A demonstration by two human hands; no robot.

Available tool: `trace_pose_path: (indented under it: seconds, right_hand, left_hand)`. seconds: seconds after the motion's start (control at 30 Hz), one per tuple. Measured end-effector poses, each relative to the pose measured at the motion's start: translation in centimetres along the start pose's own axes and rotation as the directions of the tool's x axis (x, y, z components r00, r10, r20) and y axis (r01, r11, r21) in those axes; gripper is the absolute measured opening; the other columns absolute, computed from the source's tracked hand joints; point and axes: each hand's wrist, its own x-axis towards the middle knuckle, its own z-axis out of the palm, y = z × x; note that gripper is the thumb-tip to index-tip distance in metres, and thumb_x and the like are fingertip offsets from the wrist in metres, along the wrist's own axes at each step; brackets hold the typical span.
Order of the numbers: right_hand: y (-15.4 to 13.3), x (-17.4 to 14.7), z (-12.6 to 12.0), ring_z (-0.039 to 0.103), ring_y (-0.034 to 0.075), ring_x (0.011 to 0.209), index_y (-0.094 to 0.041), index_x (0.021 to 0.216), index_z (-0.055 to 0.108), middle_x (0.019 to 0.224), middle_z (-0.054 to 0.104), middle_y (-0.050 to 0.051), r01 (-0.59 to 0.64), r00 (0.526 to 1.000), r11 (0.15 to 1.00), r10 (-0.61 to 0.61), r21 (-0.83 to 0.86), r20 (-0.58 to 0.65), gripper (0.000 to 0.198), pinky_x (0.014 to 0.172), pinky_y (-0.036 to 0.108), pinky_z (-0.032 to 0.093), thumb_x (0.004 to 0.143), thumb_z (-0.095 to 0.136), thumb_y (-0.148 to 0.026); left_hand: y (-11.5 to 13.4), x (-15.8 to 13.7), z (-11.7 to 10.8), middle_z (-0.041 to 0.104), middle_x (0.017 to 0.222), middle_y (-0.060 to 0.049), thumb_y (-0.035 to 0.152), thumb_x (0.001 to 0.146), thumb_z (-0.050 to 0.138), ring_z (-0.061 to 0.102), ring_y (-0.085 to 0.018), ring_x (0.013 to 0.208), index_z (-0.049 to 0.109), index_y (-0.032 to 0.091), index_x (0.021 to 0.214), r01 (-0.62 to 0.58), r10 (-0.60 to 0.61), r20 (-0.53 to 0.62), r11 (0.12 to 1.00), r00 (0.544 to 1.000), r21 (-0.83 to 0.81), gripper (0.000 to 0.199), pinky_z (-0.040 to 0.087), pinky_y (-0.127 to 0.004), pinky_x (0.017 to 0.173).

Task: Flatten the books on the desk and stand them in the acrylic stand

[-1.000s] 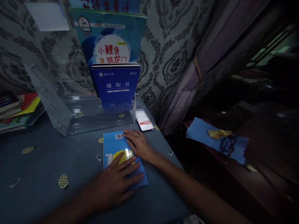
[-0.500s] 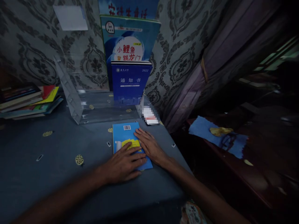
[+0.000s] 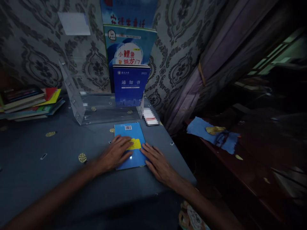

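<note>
A light blue book (image 3: 130,161) with a yellow patch and a barcode lies flat on the cloth-covered table. My left hand (image 3: 115,154) rests over its left side, fingers apart and reaching toward the yellow patch. Along the book's right edge lies my right hand (image 3: 158,161), its fingers stretched out and their tips on the cover. Just behind the book is a clear acrylic rack (image 3: 105,116). Its right part holds a dark blue booklet (image 3: 130,84), with a teal book (image 3: 130,36) and another blue book (image 3: 131,12) standing in tiers behind.
Several books are stacked (image 3: 31,102) at the table's left. A blurred-out white item (image 3: 150,116) lies by the rack's right end. To the right, past the table edge, a dark red surface (image 3: 225,166) bears a blue cloth (image 3: 201,129). A curtain (image 3: 192,83) hangs behind.
My left hand has shifted left and up across the book, uncovering its lower part. My right hand has slid down toward the book's lower right edge. The camera view has shifted slightly.
</note>
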Motion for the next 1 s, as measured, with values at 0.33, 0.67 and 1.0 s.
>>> trace_pose_path:
  seconds: [0.33, 0.67, 1.0]
  right_hand:
    - [0.0, -0.5, -0.1, 0.039, 0.026, 0.149, -0.027, 0.158, 0.035, 0.158, 0.045, 0.011, -0.001, 1.0, 1.0, 0.001, 0.001, 0.025, 0.064, 0.121, 0.052, 0.039, 0.099, 0.06, -0.034]
    - [0.2, 0.4, -0.3, 0.053, 0.029, 0.139, -0.023, 0.146, 0.054, 0.146, 0.059, 0.013, 0.053, 0.999, 0.99, -0.053, -0.128, -0.002, 0.056, 0.108, 0.049, 0.052, 0.094, 0.07, -0.035]
    - [-1.3, -1.4, -0.1, 0.059, 0.028, 0.132, -0.024, 0.142, 0.058, 0.136, 0.067, 0.012, 0.108, 0.992, 0.974, -0.12, -0.201, -0.048, 0.05, 0.101, 0.045, 0.056, 0.095, 0.068, -0.038]
  left_hand:
    - [-4.2, -2.7, -1.8, 0.043, 0.16, -0.012, 0.046, 0.107, 0.032, 0.036, -0.023, 0.15, 0.049, 0.023, 0.148, 0.188, -0.192, 0.067, 0.98, 0.979, 0.066, 0.05, 0.032, -0.051, 0.122]
    - [-4.2, -2.7, -1.6, 0.042, 0.16, -0.011, 0.046, 0.107, 0.034, 0.037, -0.025, 0.15, 0.05, 0.022, 0.148, 0.179, -0.184, 0.071, 0.981, 0.98, 0.078, 0.051, 0.035, -0.052, 0.12]
    - [-2.7, -3.7, -2.1, 0.041, 0.161, -0.008, 0.047, 0.107, 0.033, 0.034, -0.024, 0.151, 0.048, 0.023, 0.15, 0.163, -0.17, 0.103, 0.984, 0.98, 0.076, 0.051, 0.034, -0.051, 0.122]
